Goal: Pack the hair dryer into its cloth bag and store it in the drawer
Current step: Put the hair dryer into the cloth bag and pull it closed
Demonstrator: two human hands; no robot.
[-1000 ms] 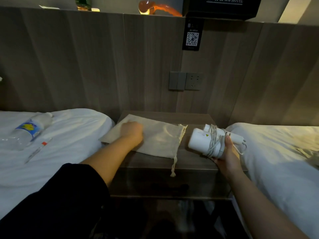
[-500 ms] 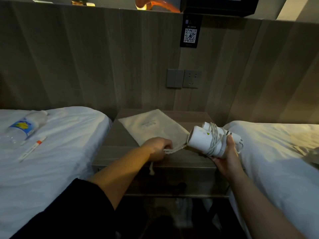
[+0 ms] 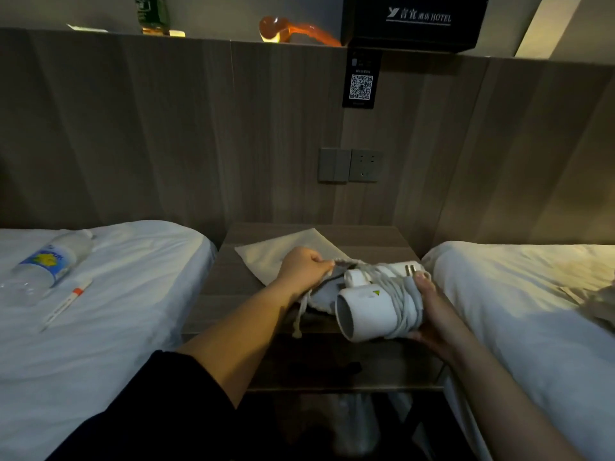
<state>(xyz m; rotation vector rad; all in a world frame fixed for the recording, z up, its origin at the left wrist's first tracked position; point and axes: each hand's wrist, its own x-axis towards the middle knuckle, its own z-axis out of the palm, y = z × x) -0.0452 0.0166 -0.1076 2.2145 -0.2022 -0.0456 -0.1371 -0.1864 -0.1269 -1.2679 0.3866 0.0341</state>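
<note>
Holding the hair dryer (image 3: 372, 309) in our right hand (image 3: 429, 314), we keep it just above the front of the surface (image 3: 233, 287) between the two beds. Our right grip is closed around the back of the dryer, over the white cord (image 3: 404, 302) that is wound round it. The open end of the dryer points toward us and to the left. Our left hand (image 3: 304, 269) is closed on the rim of the cloth bag (image 3: 266, 254), right next to the dryer. The bag's string (image 3: 299, 316) hangs down over the front edge of the surface. The rest of the bag lies flat on the surface behind our hands.

We think a few things could go wrong. The bag mouth looks small and floppy, so the dryer could catch on the rim. The plug (image 3: 411, 269) sticks up and could snag the cloth. The cord could slip loose if we push hard.

Half a second ago the dryer was higher and more to the right, and our left hand sat lower on the bag's mouth. Now our hands are close together and the bag's rim is lifted.

Farther off, a water bottle (image 3: 53, 259) and a pen (image 3: 66, 302) lie on the left bed (image 3: 116, 327). The wall sockets (image 3: 351, 165) are behind.
</note>
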